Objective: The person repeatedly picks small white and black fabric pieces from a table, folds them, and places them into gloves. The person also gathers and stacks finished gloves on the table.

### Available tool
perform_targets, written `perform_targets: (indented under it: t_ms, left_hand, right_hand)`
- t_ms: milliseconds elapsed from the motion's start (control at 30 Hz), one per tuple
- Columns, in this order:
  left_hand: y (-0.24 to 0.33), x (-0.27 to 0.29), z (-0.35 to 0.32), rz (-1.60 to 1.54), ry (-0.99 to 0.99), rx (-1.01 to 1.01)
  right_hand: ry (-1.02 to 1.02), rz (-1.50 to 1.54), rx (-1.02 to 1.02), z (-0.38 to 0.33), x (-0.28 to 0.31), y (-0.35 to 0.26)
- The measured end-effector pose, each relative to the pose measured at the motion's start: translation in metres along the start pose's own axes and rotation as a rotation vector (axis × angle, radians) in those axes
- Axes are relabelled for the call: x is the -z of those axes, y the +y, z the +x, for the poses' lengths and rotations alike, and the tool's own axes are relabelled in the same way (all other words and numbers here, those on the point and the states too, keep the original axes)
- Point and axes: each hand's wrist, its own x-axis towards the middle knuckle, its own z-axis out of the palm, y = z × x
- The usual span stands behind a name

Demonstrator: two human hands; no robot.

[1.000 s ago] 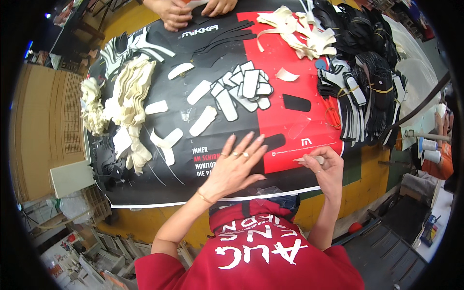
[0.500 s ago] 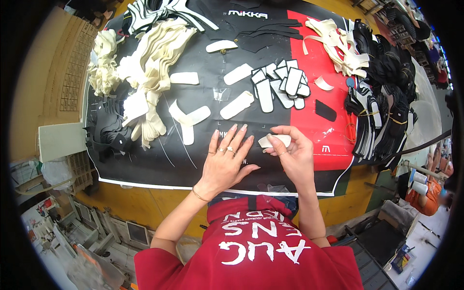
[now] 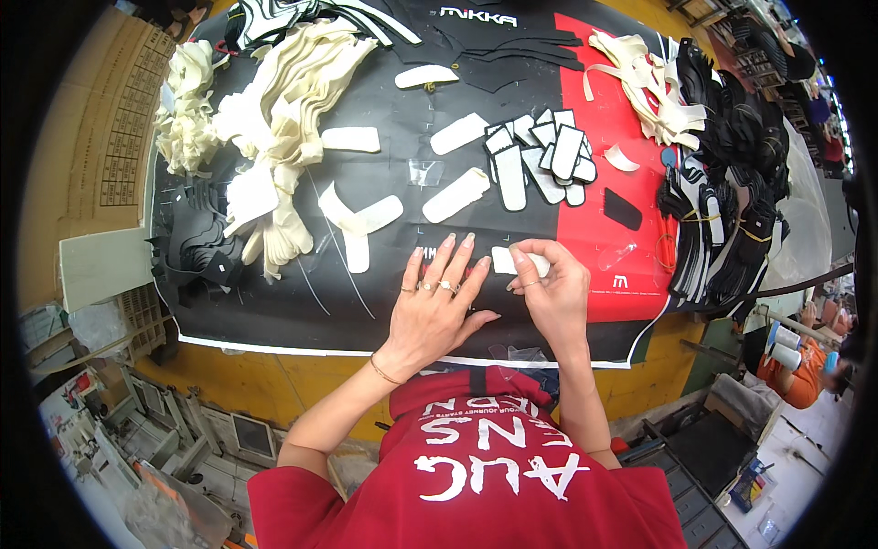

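Observation:
My left hand [image 3: 437, 306] lies flat with spread fingers on the black and red mat [image 3: 302, 302] at the table's near edge. Beside it my right hand [image 3: 551, 293] pinches a small white oblong piece [image 3: 502, 262] against the mat, fingertips curled over its right end. Just beyond my hands lie more white oblong pieces [image 3: 455, 195] and a fan of black-edged white strips [image 3: 540, 160]. A white crossed pair of strips [image 3: 358, 222] sits to the left of my left hand.
A heap of cream cut pieces [image 3: 265, 137] and black pieces [image 3: 197, 252] fills the mat's left side. Cream straps [image 3: 649, 87] and bundled black parts [image 3: 732, 201] crowd the right. A small black patch [image 3: 622, 209] lies on the red area. Cardboard [image 3: 96, 119] stands at left.
My right hand came in from the right and now holds a white piece beside the left hand. The view has shifted down and nearer to the mat.

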Motion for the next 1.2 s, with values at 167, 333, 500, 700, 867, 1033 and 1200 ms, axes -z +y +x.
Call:
perform_targets:
  t_ms: [167,333,500,700,867,1033,1200]
  left_hand:
    - [0.0007,-0.0014,0.0001,-0.005,-0.006,0.010]
    - [0.0026,-0.0024,0.0008,0.010,0.003,0.013]
    - [0.0040,-0.0025,0.0017,0.007,0.008,0.013]
    - [0.0038,-0.0012,0.0017,0.005,-0.007,0.015]
    - [0.0044,-0.0008,0.0024,0.011,-0.009,0.016]
    - [0.0046,-0.0011,0.0026,0.007,-0.009,0.018]
    - [0.0048,0.0004,0.0030,0.010,-0.023,0.021]
  right_hand:
    - [-0.011,0.000,-0.001,0.0017,0.0019,0.0010]
    - [0.005,-0.015,0.043,0.0015,0.0005,-0.0010]
    - [0.007,-0.069,0.090,0.0011,0.0009,-0.0040]
    - [-0.009,-0.020,0.053,0.0019,0.0009,-0.0031]
    - [-0.012,-0.004,0.067,0.0014,0.0017,-0.0017]
    - [-0.001,-0.047,0.089,0.0008,0.0002,-0.0018]
    - [0.004,-0.055,0.105,0.0012,-0.0004,-0.0022]
